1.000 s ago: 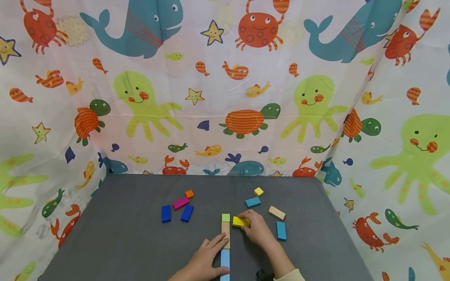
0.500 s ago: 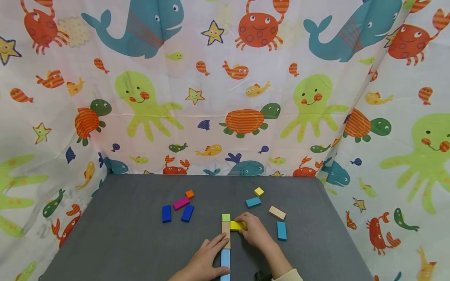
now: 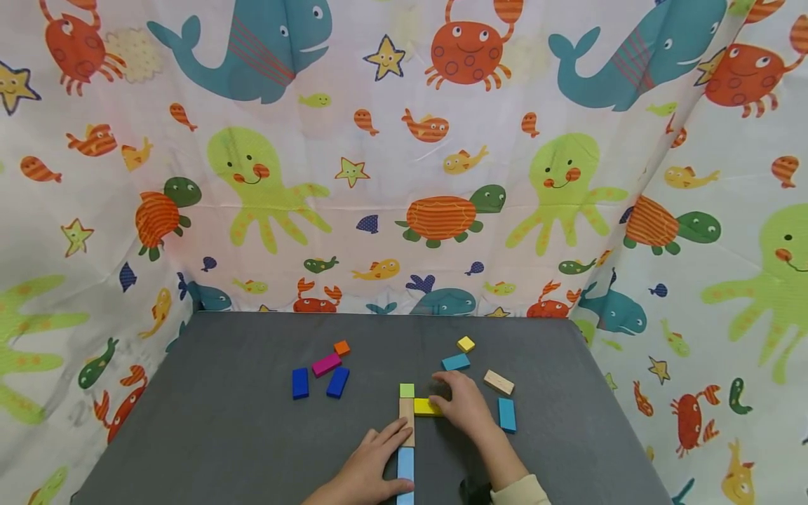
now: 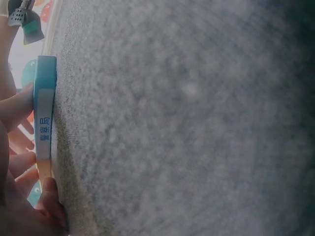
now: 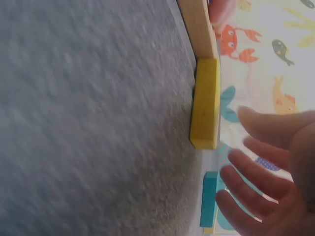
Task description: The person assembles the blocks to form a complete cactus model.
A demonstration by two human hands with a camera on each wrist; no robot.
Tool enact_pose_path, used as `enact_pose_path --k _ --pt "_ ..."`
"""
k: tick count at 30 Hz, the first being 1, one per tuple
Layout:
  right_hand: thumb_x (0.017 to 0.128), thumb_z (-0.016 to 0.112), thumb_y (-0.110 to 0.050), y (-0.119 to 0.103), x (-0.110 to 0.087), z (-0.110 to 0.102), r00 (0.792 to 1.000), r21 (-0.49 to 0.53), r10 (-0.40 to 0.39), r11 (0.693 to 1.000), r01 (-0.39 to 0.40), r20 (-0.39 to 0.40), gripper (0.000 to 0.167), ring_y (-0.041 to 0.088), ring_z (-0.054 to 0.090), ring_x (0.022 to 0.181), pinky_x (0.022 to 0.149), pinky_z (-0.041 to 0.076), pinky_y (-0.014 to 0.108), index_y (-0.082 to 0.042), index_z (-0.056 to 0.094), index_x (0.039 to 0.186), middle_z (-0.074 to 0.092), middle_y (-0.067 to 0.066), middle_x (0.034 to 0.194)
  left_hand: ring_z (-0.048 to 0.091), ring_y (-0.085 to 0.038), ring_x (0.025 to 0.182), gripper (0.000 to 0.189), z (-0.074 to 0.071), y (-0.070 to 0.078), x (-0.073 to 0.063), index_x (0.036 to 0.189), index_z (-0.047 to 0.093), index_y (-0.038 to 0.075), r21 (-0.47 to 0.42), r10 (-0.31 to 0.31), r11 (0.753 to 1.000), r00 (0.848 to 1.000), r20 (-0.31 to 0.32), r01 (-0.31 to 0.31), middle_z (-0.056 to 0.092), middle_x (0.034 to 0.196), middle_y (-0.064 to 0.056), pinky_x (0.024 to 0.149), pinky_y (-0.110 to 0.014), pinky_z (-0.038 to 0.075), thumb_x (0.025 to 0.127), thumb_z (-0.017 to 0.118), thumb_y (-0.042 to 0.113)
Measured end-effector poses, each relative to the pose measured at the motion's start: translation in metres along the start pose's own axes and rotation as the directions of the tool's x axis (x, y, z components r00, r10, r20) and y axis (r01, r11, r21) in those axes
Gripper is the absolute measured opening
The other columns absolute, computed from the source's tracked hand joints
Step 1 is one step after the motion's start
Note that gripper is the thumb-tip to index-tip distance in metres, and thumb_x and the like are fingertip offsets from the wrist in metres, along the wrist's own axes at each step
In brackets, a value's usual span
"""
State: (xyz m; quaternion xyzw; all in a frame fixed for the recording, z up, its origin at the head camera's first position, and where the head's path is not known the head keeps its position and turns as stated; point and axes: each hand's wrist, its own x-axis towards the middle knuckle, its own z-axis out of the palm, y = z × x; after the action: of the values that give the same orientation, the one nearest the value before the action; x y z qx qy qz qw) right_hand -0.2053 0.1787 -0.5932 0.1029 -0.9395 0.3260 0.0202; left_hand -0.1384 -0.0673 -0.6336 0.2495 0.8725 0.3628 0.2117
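Observation:
A row of toy blocks runs down the middle of the grey table: a small green block (image 3: pixel 407 391), a plain wooden block (image 3: pixel 407 409) and light blue blocks (image 3: pixel 405 466). Extended fingers of my left hand (image 3: pixel 369 464) rest on the wooden block, while its thumb touches the light blue part. A yellow block (image 5: pixel 205 103) lies crosswise, its end against the wooden block's right side. Just right of and above it hovers my right hand (image 3: pixel 468 409); the right wrist view shows its fingers spread, apart from the yellow block and holding nothing.
Blue blocks (image 3: pixel 300 384), a magenta block (image 3: pixel 326 364) and an orange block (image 3: pixel 341 348) lie at the left. On the right are teal blocks (image 3: pixel 507 415), a wooden block (image 3: pixel 499 382) and a small yellow block (image 3: pixel 466 344). A patterned curtain (image 3: pixel 372 231) surrounds the table.
The right hand moved the yellow block left until it met the wooden block, then let go and lifted slightly to the right. The left hand has stayed in place.

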Motion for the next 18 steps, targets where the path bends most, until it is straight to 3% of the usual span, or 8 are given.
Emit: enact_pose_path --k 5,10,18 --pt "0.093 0.084 -0.016 0.006 0.01 -0.005 0.993 0.043 0.057 0.998 -0.053 -0.107 0.046 0.037 0.068 0.118 0.1 0.055 0.054 -0.002 0.07 0.134 0.073 0.017 0.127 0.04 -0.01 0.103 0.087 0.0 -0.003 0.001 0.164 0.04 0.037 -0.008 0.002 1.0 1.0 0.007 -0.002 0.03 0.173 0.011 0.083 -0.031 0.043 0.089 0.071 0.07" --pt "0.093 0.084 -0.018 0.012 0.017 -0.007 0.989 0.073 0.082 0.995 -0.073 -0.126 0.048 0.038 0.067 0.115 0.097 0.055 0.054 -0.001 0.069 0.135 0.071 0.018 0.126 0.04 -0.009 0.103 0.086 0.004 -0.007 0.002 0.164 0.04 0.038 -0.026 0.0 1.0 1.0 0.002 0.001 0.029 0.173 0.013 0.084 -0.032 0.043 0.09 0.073 0.067" --pt "0.094 0.083 -0.02 0.016 0.027 -0.006 0.968 0.092 0.175 0.983 -0.161 -0.18 0.05 0.041 0.062 0.124 0.105 0.051 0.058 -0.001 0.068 0.137 0.063 0.024 0.136 0.039 -0.01 0.103 0.085 0.0 0.005 -0.002 0.165 0.041 0.03 0.007 -0.011 1.0 1.0 -0.001 0.011 0.03 0.174 0.007 0.084 -0.031 0.042 0.093 0.076 0.058"
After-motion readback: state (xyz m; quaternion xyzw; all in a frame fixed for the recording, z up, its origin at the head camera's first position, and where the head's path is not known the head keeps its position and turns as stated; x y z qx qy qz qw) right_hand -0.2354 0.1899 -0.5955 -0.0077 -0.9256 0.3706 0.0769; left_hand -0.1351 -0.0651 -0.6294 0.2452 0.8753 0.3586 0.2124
